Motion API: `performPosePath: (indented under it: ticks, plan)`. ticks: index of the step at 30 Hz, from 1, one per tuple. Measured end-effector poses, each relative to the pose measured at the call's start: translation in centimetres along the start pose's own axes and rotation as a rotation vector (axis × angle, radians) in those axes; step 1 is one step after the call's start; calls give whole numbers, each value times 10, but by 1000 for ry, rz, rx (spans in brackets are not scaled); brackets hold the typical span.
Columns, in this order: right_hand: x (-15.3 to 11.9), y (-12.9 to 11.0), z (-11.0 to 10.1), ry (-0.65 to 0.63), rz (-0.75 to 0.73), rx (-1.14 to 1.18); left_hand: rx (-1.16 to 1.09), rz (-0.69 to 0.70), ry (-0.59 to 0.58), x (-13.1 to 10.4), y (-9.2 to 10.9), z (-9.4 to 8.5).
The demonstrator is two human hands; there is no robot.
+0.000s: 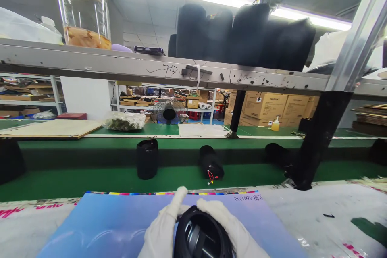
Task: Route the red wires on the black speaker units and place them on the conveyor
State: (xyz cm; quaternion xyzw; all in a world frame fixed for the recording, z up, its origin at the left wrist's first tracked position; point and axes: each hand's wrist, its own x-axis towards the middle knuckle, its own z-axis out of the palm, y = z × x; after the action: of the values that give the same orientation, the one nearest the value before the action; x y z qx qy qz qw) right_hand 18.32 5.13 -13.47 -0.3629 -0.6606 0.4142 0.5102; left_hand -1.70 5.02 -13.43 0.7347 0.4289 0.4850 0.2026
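A black hollow cylinder (201, 236) is tilted with its open end toward me at the bottom middle of the head view; glossy parts show inside it. White gloves cover both my hands. On its left side, my left hand (165, 225) presses against the cylinder, one finger pointing up and away from it. My right hand (228, 223) wraps round the upper right of its rim, fingers closed. Beneath lies a blue-violet printed sheet (99, 225). The lower part of the cylinder is cut off by the frame's edge.
Beyond the sheet runs a green conveyor belt (178, 175) bearing black cylinders, one upright (147, 159), another lying with red and yellow wires (211, 163). A metal shelf beam (121, 64) crosses overhead, holding large black cylinders (223, 36) and a jar (84, 16). A black-wrapped post (320, 141) stands right.
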Motion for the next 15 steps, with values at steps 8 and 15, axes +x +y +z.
performPosePath:
  ticks: [8,15]
  plan:
    - [23,-12,27,-67,98,70,34,53,-17,3,-5,-7]
    - [46,-22,16,-127,102,34,-8,202,74,13,-42,-2]
